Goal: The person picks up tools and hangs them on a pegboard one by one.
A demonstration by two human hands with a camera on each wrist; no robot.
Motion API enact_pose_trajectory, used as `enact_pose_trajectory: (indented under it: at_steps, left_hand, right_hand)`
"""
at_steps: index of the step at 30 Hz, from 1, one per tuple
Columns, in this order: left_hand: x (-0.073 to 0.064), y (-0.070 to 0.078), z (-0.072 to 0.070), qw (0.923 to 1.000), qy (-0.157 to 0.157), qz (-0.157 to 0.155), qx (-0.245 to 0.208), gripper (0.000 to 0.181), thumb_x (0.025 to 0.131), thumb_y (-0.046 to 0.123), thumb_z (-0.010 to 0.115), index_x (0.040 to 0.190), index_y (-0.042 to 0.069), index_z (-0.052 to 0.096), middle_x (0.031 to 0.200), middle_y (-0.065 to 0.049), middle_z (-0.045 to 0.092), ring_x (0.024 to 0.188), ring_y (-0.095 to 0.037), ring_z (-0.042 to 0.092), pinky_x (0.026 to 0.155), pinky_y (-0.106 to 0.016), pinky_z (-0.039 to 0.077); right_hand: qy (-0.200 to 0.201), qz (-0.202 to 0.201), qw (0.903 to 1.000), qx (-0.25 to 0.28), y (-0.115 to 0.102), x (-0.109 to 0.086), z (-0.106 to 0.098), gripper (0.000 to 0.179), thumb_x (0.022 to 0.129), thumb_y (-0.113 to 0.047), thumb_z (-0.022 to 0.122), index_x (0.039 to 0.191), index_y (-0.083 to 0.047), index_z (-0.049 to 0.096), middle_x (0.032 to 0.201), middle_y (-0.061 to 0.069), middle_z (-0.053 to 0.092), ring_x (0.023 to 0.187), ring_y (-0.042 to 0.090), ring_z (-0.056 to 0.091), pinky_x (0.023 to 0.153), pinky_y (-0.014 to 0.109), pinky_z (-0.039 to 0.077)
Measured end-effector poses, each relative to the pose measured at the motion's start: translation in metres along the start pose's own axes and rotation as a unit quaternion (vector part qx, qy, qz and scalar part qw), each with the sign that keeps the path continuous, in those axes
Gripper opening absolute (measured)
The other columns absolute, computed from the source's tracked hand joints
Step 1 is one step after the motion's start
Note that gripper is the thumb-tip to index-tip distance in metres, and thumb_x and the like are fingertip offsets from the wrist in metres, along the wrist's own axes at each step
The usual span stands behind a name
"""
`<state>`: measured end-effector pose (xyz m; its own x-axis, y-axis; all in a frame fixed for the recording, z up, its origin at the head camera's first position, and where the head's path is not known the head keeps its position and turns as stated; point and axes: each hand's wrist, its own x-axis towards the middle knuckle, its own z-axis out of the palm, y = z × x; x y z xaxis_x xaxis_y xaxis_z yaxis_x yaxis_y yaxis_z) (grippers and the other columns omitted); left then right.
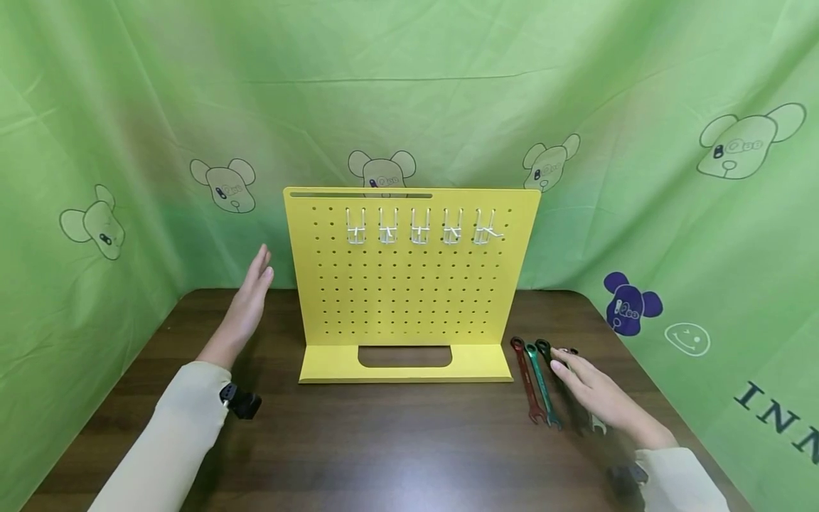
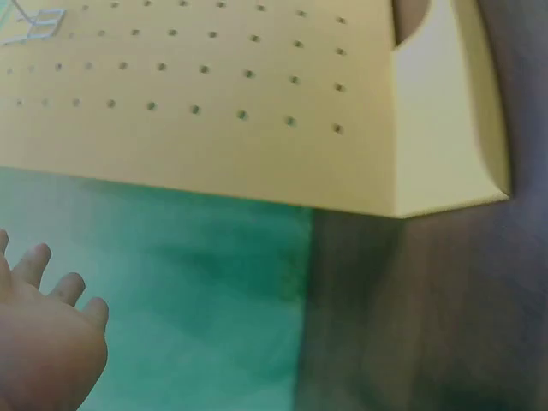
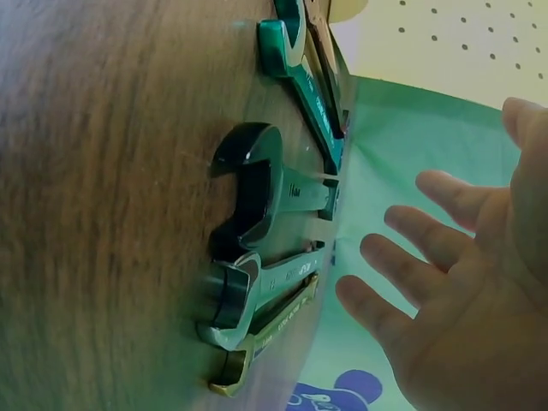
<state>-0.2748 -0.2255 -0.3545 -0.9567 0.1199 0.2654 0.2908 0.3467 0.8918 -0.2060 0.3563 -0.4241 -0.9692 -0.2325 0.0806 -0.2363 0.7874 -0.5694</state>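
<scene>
A creased green cloth [image 1: 448,43] hangs behind and along both sides of the dark wood-grain desk [image 1: 384,444], whose far corners are rounded. Outlined round-eared animal heads [image 1: 229,188] are printed across the cloth; on its right side are a solid purple head [image 1: 628,307], an outlined smiley face [image 1: 687,339] and large dark letters [image 1: 777,421]

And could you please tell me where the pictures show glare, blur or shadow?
Head view: pale glare on the front of the table, shadow beside the left sleeve, and a blurred dark wrist device at the right sleeve; left wrist view: hazy, the yellow pegboard soft; right wrist view: shine on the green wrench.
</scene>
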Motion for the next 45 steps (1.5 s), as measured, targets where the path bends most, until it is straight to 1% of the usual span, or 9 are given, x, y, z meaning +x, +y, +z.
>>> enact_pose_trajectory:
  at_steps: [6,8,14,23,28,33,35,38,45]
  left_hand:
    - [0.011,0.034,0.006,0.9993,0.034,0.01,-0.013,0.064,0.11,0.038,0.033,0.162,0.021,0.001,0.167,-0.006,0.008,0.151,-0.027,0.007,0.119,-0.052,0.009]
    - [0.016,0.041,0.007,0.9988,0.044,0.016,-0.016,0.063,0.11,0.035,0.034,0.162,0.019,0.003,0.166,-0.009,0.012,0.151,-0.028,0.01,0.119,-0.052,0.011]
    - [0.041,0.035,0.007,0.9963,0.079,0.031,-0.015,0.059,0.109,0.038,0.035,0.162,0.025,0.012,0.164,-0.005,0.022,0.15,-0.023,0.019,0.119,-0.046,0.017]
    - [0.062,0.059,0.006,0.9886,0.132,0.066,-0.028,0.052,0.108,0.029,0.045,0.156,0.015,0.033,0.152,-0.01,0.043,0.139,-0.023,0.04,0.115,-0.036,0.03]
    - [0.069,0.071,0.005,0.9857,0.15,0.073,-0.026,0.048,0.107,0.026,0.05,0.153,0.016,0.04,0.143,-0.012,0.049,0.13,-0.023,0.046,0.11,-0.035,0.036]
    - [0.073,0.079,0.004,0.9833,0.162,0.077,-0.033,0.044,0.106,0.024,0.053,0.148,0.014,0.047,0.135,-0.012,0.052,0.121,-0.022,0.049,0.105,-0.035,0.04]
    - [0.075,0.081,0.004,0.9821,0.168,0.079,-0.033,0.041,0.105,0.024,0.053,0.145,0.013,0.049,0.131,-0.01,0.054,0.117,-0.019,0.05,0.102,-0.034,0.041]
    - [0.077,0.083,0.005,0.9802,0.178,0.081,-0.033,0.038,0.105,0.024,0.054,0.142,0.016,0.053,0.123,-0.007,0.056,0.109,-0.016,0.051,0.096,-0.031,0.042]
    - [0.081,0.084,0.007,0.9751,0.2,0.09,-0.03,0.032,0.104,0.019,0.057,0.135,0.012,0.06,0.108,-0.003,0.06,0.094,-0.012,0.054,0.083,-0.026,0.044]
  right_hand:
    - [0.01,0.003,0.9999,-0.01,-0.001,-0.001,0.002,0.056,0.109,-0.035,0.041,0.145,0.007,0.043,0.145,0.035,0.04,0.133,0.056,0.034,0.1,0.07,0.031]
    - [0.012,0.004,0.9999,-0.011,0.0,0.0,0.003,0.055,0.109,-0.035,0.041,0.144,0.007,0.044,0.144,0.035,0.041,0.133,0.056,0.035,0.1,0.07,0.032]
    - [0.02,0.003,0.9998,-0.006,-0.001,-0.001,0.004,0.053,0.109,-0.035,0.042,0.141,0.007,0.048,0.142,0.035,0.044,0.131,0.056,0.038,0.099,0.068,0.034]
    - [0.019,0.011,0.9997,0.002,-0.004,-0.003,0.003,0.054,0.108,-0.038,0.044,0.141,0.005,0.049,0.144,0.035,0.042,0.131,0.056,0.039,0.098,0.069,0.036]
    - [0.022,0.014,0.9997,-0.001,-0.005,-0.003,0.004,0.052,0.107,-0.037,0.046,0.14,0.003,0.052,0.143,0.035,0.044,0.122,0.052,0.05,0.094,0.066,0.042]
    - [0.016,0.025,0.9996,0.003,-0.005,-0.002,0.008,0.05,0.106,-0.036,0.05,0.139,0.002,0.053,0.116,0.023,0.066,0.101,0.033,0.066,0.085,0.055,0.05]
    - [0.015,0.03,0.9994,0.006,-0.005,-0.001,0.009,0.05,0.106,-0.035,0.052,0.138,0.002,0.053,0.107,0.014,0.069,0.094,0.026,0.066,0.08,0.048,0.052]
    - [0.019,0.028,0.9994,0.003,-0.004,0.002,0.01,0.049,0.104,-0.033,0.056,0.136,0.004,0.054,0.105,0.01,0.069,0.092,0.021,0.064,0.076,0.039,0.052]
    - [0.014,0.045,0.9987,0.02,-0.004,0.004,0.013,0.045,0.098,-0.029,0.067,0.127,0.005,0.058,0.096,0.004,0.068,0.082,0.017,0.063,0.068,0.033,0.052]
